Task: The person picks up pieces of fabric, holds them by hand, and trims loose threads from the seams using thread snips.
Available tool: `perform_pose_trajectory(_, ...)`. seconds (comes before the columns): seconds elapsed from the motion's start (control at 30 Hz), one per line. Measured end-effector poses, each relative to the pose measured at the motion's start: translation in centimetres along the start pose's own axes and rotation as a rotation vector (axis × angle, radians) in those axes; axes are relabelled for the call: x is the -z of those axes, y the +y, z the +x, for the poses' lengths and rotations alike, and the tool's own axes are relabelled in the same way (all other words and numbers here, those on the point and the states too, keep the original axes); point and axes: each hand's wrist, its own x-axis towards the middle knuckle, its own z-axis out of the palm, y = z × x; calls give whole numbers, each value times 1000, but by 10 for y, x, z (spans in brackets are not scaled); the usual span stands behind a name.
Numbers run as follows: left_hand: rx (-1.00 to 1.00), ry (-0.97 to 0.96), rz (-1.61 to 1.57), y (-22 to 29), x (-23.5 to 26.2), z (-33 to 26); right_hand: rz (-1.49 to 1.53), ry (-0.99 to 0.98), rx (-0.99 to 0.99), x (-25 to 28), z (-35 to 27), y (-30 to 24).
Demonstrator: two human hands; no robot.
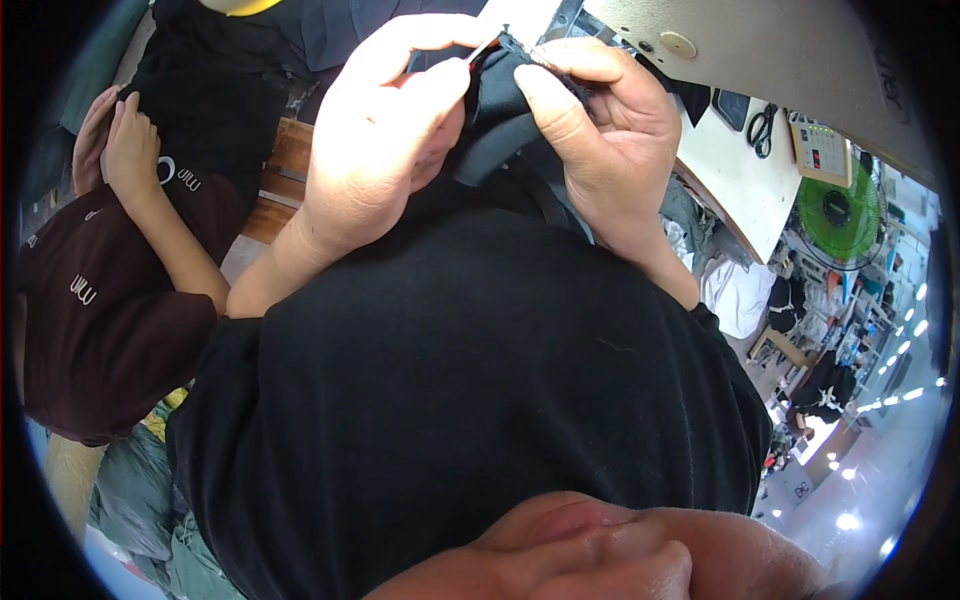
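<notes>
A piece of black fabric [505, 112] is held up in front of my chest, its edge bunched at the top between both hands. My left hand [375, 140] is closed, thumb and forefinger pinching a thin, pale, stick-like tool [483, 47] whose tip points at the fabric's edge. What kind of tool it is cannot be made out. On the other side, my right hand [615, 125] is closed on the fabric, thumb pressed against the folded edge. The lower part of the cloth hangs down between my wrists.
A pale sewing machine body [740, 45] rises at the upper right. On the white table [735, 175] lie black scissors [763, 131], a dark phone [731, 108] and a control box [820, 150]. Beyond stands a green fan [838, 212]. At left, a co-worker's hands [125, 145] rest on black cloth [210, 100].
</notes>
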Motion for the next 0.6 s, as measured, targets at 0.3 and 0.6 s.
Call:
perform_pose_trajectory(0.3, -57, -56, 224, 3, 0, -3, 180, 54, -15, -1, -2, 2)
perform_pose_trajectory(0.6, -53, -36, 279, -1, -3, -1, 80, 31, 44, 1, -2, 1)
